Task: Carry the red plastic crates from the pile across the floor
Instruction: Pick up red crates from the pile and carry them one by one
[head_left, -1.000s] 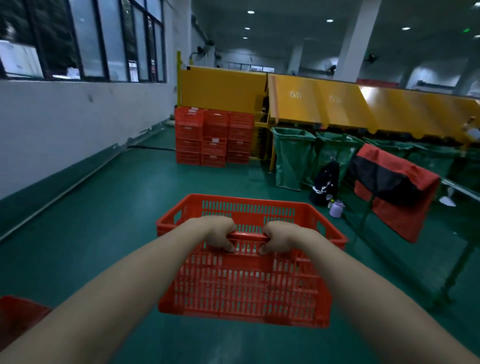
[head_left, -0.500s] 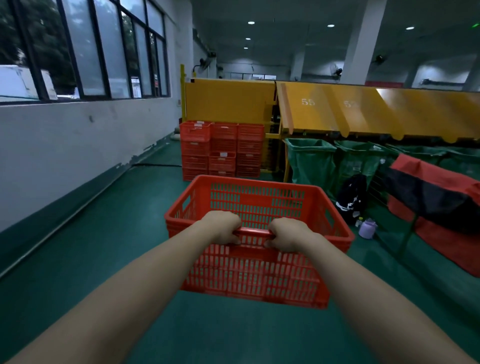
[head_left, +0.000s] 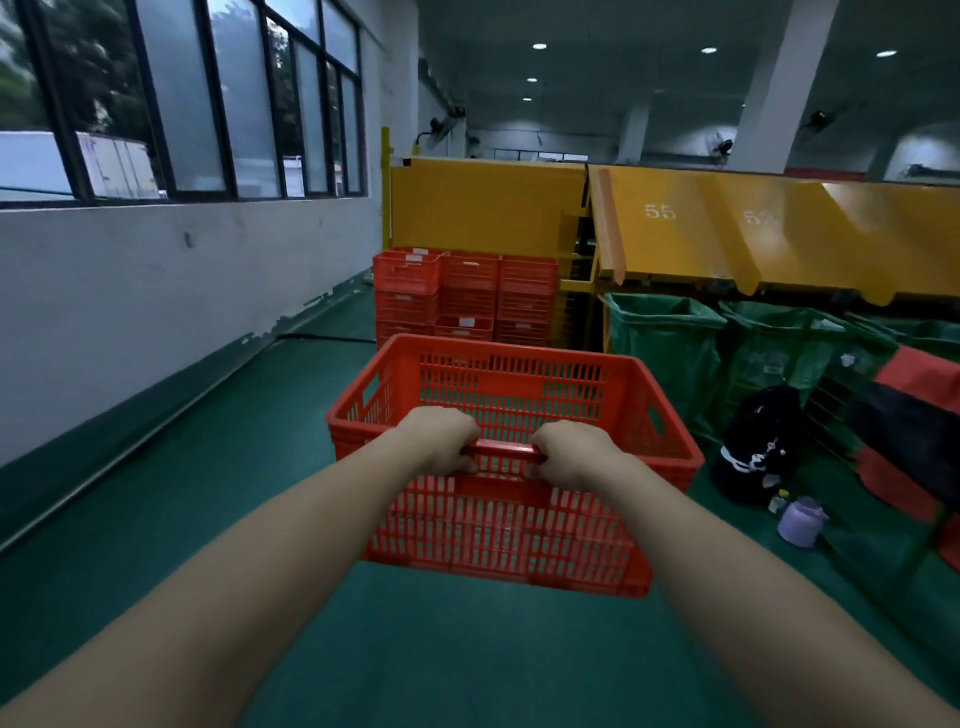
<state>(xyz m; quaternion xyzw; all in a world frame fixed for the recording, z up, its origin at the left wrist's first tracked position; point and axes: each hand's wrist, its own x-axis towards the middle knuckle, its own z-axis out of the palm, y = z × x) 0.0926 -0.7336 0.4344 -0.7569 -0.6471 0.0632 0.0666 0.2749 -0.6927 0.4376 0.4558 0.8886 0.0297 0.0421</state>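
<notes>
The person holds one red crate (head_left: 509, 525) in the air above the green floor (head_left: 208, 493), in front of the body. The left hand (head_left: 441, 439) and the right hand (head_left: 569, 454) sit close together on its near rim, fingers curled and clamped on the edge. Farther ahead, a stack of red crates (head_left: 467, 296) stands beside the yellow chute (head_left: 727, 234).

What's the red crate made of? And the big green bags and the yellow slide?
The red crate looks like hard moulded plastic: even colour, slight sheen, neat slots in its walls. The green bags seem soft fabric, perhaps woven plastic; their sides sag and crease. The yellow chute is probably painted sheet metal: stiff flat panels, folded edges, dull shine.
</notes>
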